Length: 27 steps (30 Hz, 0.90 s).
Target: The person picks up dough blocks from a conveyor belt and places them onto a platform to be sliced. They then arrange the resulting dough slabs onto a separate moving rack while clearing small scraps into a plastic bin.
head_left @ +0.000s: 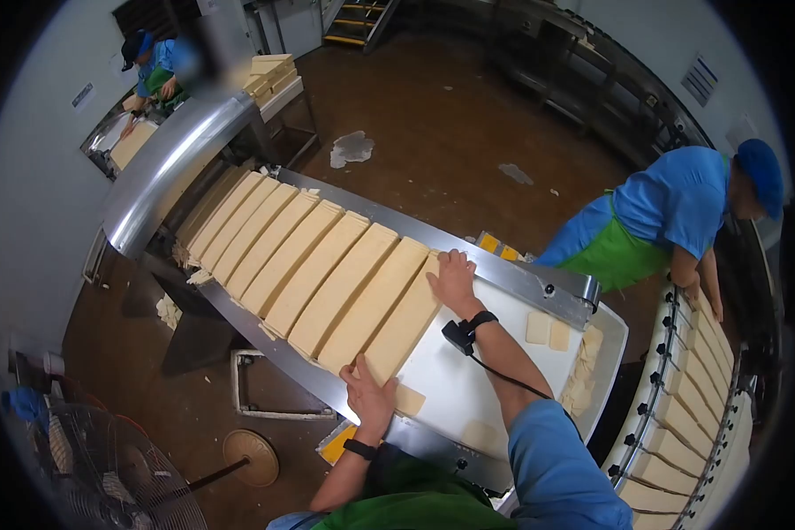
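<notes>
Long pale-yellow stacks, apparently thin dough sheets (327, 274), lie side by side across a conveyor. At the nearest stack of dough sheets (404, 327), my left hand (368, 402) has its fingers curled against the near end. My right hand (453, 284) grips the far end of the same stack, fingers bent over its edge. The stack still rests on the belt, leaning against its neighbours. Beside my left hand lies a loose rectangular sheet (410, 401). Both my wrists wear black bands, and a cable runs from the right one.
Metal rails (512, 278) edge the conveyor, and a curved steel hood (177, 168) covers its far end. More sheets and scraps (583, 371) lie at the near end. Right, a co-worker (671, 212) leans over another slab-laden line (680, 406). A fan (124, 468) stands lower left.
</notes>
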Motion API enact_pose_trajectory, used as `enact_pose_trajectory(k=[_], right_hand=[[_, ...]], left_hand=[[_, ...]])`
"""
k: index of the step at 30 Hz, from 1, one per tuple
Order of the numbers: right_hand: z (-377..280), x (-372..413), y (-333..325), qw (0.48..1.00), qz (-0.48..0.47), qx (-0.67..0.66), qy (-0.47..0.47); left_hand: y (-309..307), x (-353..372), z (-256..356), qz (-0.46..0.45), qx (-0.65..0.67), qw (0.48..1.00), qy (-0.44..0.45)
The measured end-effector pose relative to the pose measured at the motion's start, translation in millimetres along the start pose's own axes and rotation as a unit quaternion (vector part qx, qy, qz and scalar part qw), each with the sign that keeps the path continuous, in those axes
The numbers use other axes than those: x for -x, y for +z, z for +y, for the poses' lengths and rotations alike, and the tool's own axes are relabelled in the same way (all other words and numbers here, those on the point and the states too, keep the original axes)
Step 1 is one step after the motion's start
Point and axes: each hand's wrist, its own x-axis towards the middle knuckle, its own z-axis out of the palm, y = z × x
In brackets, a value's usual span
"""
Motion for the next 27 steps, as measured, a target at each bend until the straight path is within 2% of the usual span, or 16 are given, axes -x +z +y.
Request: enact_pose_trajectory(k=[4, 7, 9, 11, 13, 14, 17, 18, 19, 20, 22, 24, 26, 27], right_hand=[[7, 14, -3, 0.999, 0.010, -0.053, -0.002], [37, 42, -21, 0.995, 0.038, -0.086, 0.022], [83, 77, -16, 0.992, 0.101, -0.067, 0.041], [108, 123, -51, 0.989, -0.008, -0.068, 0.135], [102, 172, -81, 0.982, 0.032, -0.023, 0.187], [103, 195, -88, 0.975, 0.053, 0.001, 0.216], [103, 240, -57, 0.962, 0.142, -0.044, 0.228], [97, 246, -53, 0.957, 0.154, -0.066, 0.237], [90, 251, -51, 0.949, 0.170, -0.084, 0.253], [83, 259, -47, 0.945, 0.187, -0.077, 0.257], [76, 276, -52, 0.930, 0.207, -0.101, 0.286], [71, 307, -69, 0.907, 0.251, -0.129, 0.312], [70, 340, -89, 0.888, 0.320, -0.109, 0.312], [72, 361, -102, 0.866, 0.352, -0.090, 0.344]], left_hand=[[6, -2, 3, 0.001, -0.006, 1.000, 0.022], [7, -3, 3, -0.016, -0.021, 0.998, 0.065], [7, -4, 6, -0.070, -0.045, 0.990, 0.109], [7, -4, 11, -0.132, -0.054, 0.976, 0.165], [4, -12, 19, -0.203, -0.046, 0.950, 0.234], [5, -12, 26, -0.222, -0.110, 0.939, 0.239], [19, -10, 31, -0.217, -0.163, 0.933, 0.237], [28, -10, 25, -0.199, -0.173, 0.927, 0.265], [28, -7, 27, -0.186, -0.140, 0.939, 0.254], [25, -5, 29, -0.178, -0.113, 0.936, 0.281], [20, 13, 42, -0.170, -0.096, 0.951, 0.239], [31, 31, 36, -0.126, -0.074, 0.941, 0.306], [36, 59, 51, -0.138, -0.032, 0.923, 0.357], [38, 73, 58, -0.138, -0.011, 0.917, 0.374]])
